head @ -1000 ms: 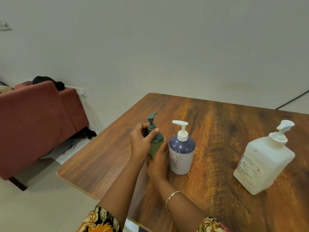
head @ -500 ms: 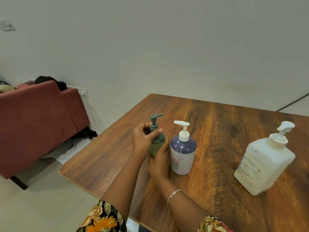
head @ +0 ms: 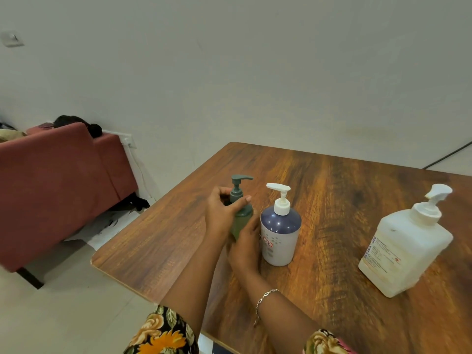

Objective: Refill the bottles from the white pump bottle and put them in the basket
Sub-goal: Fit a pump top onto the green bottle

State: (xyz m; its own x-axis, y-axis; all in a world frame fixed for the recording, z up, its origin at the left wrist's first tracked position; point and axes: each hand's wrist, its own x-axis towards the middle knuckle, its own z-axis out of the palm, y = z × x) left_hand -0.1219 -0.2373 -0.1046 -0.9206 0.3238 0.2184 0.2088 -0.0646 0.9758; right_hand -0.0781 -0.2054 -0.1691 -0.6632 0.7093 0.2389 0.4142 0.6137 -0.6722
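Note:
A small green pump bottle stands near the left side of the wooden table. My left hand grips its collar just below the grey-green pump head, thumb across the front. My right hand holds the lower body from the near side and hides the base. Right beside it stands a purple-topped bottle with a white pump. The large white pump bottle stands alone at the right. No basket is in view.
A red sofa stands on the floor to the left, with papers on the floor beside it. The table's left edge runs close to my arms. A dark cable runs along the wall at the far right.
The green bottle's pump head has turned: its spout pointed left a second ago and now points right. Both hands stay on the bottle.

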